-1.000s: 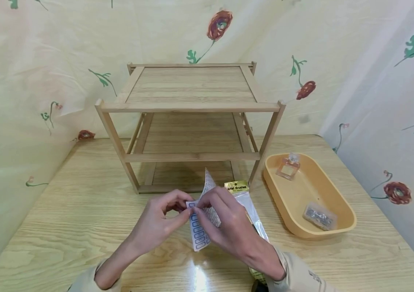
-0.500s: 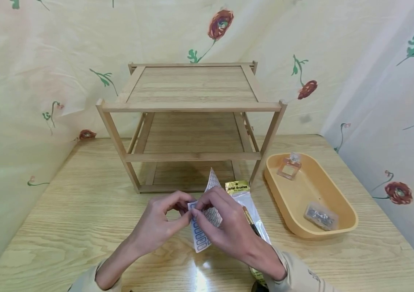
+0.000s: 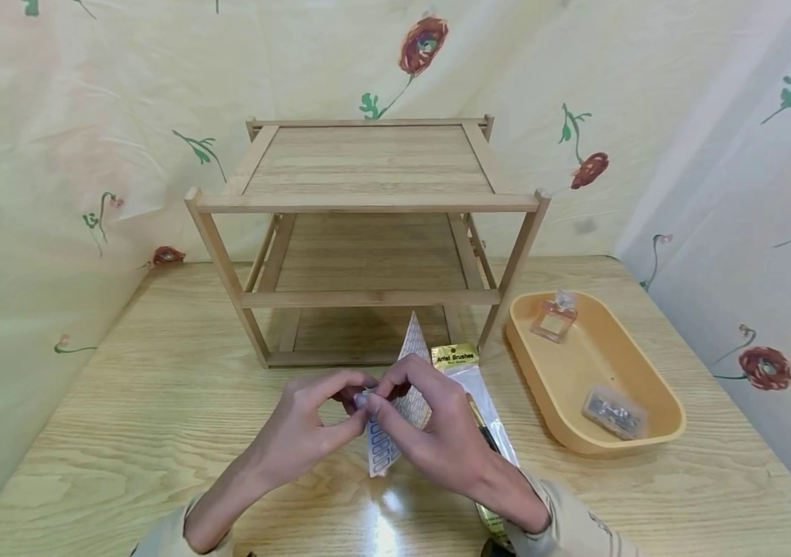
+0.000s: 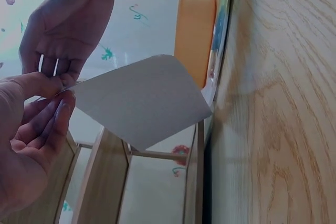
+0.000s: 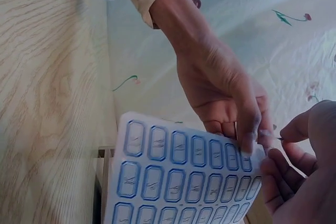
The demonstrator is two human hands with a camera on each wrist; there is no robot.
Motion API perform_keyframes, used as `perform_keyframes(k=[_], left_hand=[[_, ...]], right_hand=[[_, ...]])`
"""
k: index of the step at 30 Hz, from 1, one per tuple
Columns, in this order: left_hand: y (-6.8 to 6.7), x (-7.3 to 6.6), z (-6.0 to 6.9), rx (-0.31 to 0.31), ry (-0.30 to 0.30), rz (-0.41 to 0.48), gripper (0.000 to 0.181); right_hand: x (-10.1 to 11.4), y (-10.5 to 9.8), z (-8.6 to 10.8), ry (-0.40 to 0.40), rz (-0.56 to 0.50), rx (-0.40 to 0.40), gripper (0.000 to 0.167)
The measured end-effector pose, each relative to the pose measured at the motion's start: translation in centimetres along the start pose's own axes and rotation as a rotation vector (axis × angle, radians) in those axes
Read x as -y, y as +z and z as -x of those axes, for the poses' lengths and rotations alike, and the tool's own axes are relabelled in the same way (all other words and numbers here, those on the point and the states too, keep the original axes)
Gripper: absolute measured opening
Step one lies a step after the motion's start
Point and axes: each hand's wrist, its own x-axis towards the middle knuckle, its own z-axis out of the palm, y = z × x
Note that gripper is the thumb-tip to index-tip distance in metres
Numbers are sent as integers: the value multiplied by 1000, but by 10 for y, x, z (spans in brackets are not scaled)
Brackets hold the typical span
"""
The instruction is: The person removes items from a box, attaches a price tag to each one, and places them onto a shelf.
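Head view: one label sheet (image 3: 379, 451), positioned before the wooden rack (image 3: 368, 299), was pinched near a corner by your left hand (image 3: 298, 422) and right hand (image 3: 440, 425), fingers curled close together (presumably because thin paper needed two-sided control).

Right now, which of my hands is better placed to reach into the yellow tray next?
Probably your right hand: the yellow tray lies on that side, nearer to it than to your left hand. Both are at the label sheet, so the left may have to hold it alone.
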Motion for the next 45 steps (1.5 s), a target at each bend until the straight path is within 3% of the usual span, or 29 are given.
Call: perform_keyframes(k=[6, 11, 14, 17, 25, 31, 37, 45], left_hand=[[-3, -1, 5, -20, -62, -6, 30], [-17, 5, 10, -23, -206, 104, 22], [-28, 14, 14, -10, -321, 170, 20], [-39, 27, 19, 9, -421, 175, 21], [-61, 55, 31, 56, -577, 110, 22], [-67, 65, 37, 114, -647, 16, 21], [-66, 75, 41, 172, -656, -120, 15], [-60, 80, 42, 231, -668, -213, 18]], right_hand=[[-2, -5, -1, 18, -50, -16, 17], [-8, -11, 2, 54, -45, -64, 22], [-13, -16, 5, 79, -52, -78, 21], [-17, -20, 7, 92, -46, -84, 21], [-24, -30, 13, 128, -29, -103, 16], [-26, -35, 16, 159, -18, -115, 12], [-25, -38, 18, 168, -7, -114, 19], [-26, -39, 19, 190, 3, -109, 19]])
